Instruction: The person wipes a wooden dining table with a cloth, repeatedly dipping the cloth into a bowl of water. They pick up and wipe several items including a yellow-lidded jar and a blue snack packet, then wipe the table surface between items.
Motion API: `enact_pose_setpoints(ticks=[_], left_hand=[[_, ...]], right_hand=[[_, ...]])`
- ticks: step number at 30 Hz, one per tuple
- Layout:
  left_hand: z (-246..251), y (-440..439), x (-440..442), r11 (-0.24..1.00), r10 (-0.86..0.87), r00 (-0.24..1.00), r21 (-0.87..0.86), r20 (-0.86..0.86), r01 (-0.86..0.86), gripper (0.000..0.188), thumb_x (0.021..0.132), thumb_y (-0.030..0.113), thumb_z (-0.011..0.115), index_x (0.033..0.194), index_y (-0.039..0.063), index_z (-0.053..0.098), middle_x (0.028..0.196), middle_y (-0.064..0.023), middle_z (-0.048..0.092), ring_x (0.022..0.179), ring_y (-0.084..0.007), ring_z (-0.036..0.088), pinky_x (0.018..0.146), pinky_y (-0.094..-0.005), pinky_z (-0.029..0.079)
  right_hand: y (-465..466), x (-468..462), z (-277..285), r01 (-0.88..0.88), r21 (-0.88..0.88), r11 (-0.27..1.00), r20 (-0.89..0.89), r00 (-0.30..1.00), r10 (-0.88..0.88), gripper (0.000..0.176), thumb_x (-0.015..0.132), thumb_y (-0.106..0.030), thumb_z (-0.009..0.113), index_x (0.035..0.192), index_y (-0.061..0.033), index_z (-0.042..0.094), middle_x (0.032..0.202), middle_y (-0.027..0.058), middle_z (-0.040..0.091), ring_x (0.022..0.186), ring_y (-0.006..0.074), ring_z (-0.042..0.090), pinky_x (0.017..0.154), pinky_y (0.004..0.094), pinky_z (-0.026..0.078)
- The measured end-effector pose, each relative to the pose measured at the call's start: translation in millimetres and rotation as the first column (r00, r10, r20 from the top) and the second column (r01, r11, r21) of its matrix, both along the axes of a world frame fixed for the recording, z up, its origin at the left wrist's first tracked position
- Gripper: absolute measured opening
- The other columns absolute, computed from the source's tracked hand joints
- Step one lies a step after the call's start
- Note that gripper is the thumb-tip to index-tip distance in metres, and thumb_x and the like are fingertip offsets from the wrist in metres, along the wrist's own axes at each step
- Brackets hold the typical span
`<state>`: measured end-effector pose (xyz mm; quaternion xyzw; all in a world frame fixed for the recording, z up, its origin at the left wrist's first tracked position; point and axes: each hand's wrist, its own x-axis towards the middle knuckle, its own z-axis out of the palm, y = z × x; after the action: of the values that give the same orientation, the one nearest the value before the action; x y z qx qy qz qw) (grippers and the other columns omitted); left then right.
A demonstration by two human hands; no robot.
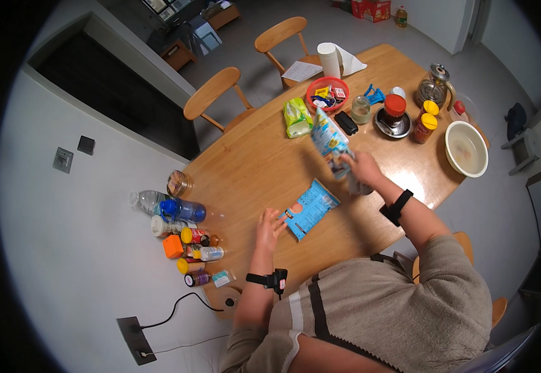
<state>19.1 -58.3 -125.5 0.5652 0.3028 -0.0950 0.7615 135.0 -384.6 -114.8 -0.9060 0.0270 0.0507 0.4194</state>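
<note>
My right hand [365,169] grips the lower end of a colourful, mostly light-blue plastic packet [330,142], raised above the wooden table and slightly blurred. Below that hand is something greyish [359,186], too indistinct to name. A sealed blue snack bag [311,210] lies flat on the tabletop before me, bearing print. At its left corner is my left hand [269,231], fingers spread and holding nothing; whether the fingertips touch the bag, I cannot tell.
Bottles and jars, including a blue water bottle [184,210], line the wall side of the wooden table [247,186]. Across it are a green packet [297,117], a red basket [327,80], a glass jar [360,110], a steel bowl [393,129], a glass press pot [432,88] and a white basin [466,149].
</note>
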Motion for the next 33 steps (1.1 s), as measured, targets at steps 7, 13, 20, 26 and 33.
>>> enact_pose_setpoints(ticks=[7, 13, 20, 26, 33], left_hand=[[-17, -1, -4, 0.997, -0.059, 0.996, 0.049, -0.068, 0.063, 0.042, 0.099, 0.034, 0.051, 0.126, 0.002, 0.045, 0.126, -0.0145, 0.053, 0.102, -0.0248, 0.061, 0.083, -0.0378, 0.052], [-48, 10, -2, 0.979, -0.090, 0.989, 0.170, -0.118, 0.109, 0.041, 0.097, 0.036, 0.054, 0.124, 0.006, 0.049, 0.124, -0.0108, 0.054, 0.099, -0.0215, 0.060, 0.080, -0.0332, 0.050], [-77, 8, -3, 0.877, -0.134, 0.906, 0.378, -0.401, 0.296, 0.041, 0.093, 0.039, 0.058, 0.124, 0.012, 0.054, 0.120, -0.0048, 0.057, 0.109, -0.0217, 0.054, 0.081, -0.0353, 0.043], [-105, 3, 8, 0.970, -0.132, 0.962, 0.171, -0.239, 0.176, 0.039, 0.089, 0.031, 0.065, 0.119, 0.007, 0.057, 0.111, -0.0059, 0.063, 0.097, -0.0200, 0.061, 0.073, -0.0322, 0.050], [-107, 1, 26, 0.973, -0.058, 0.981, -0.232, -0.187, 0.013, 0.032, 0.086, 0.022, 0.068, 0.114, 0.008, 0.061, 0.104, -0.0055, 0.066, 0.096, -0.0215, 0.064, 0.081, -0.0391, 0.053]], right_hand=[[-41, 64, -17, 0.131, -0.190, 0.973, 0.127, 0.986, -0.108, 0.042, 0.092, -0.045, 0.054, 0.111, -0.0087, 0.063, 0.094, 0.0220, 0.067, 0.092, 0.0398, 0.063, 0.079, 0.0476, 0.049], [-49, 75, -33, 0.320, -0.133, 0.938, 0.094, 0.946, -0.310, 0.059, 0.087, -0.054, 0.059, 0.115, -0.0017, 0.059, 0.107, 0.0247, 0.064, 0.101, 0.0404, 0.060, 0.086, 0.0466, 0.047], [-65, 49, -45, 0.440, 0.018, 0.898, 0.209, 0.877, -0.434, 0.055, 0.087, -0.043, 0.063, 0.121, -0.0003, 0.054, 0.119, 0.0237, 0.057, 0.111, 0.0386, 0.055, 0.093, 0.0426, 0.045], [-56, 12, -51, 0.378, 0.149, 0.914, 0.221, 0.888, -0.403, 0.047, 0.087, -0.033, 0.066, 0.116, 0.0018, 0.055, 0.114, 0.0240, 0.058, 0.107, 0.0386, 0.056, 0.090, 0.0417, 0.045], [-10, -35, -52, 0.154, 0.318, 0.935, 0.141, 0.968, -0.208, 0.045, 0.089, -0.031, 0.064, 0.119, 0.0011, 0.054, 0.111, 0.0260, 0.061, 0.104, 0.0412, 0.059, 0.088, 0.0422, 0.047]])
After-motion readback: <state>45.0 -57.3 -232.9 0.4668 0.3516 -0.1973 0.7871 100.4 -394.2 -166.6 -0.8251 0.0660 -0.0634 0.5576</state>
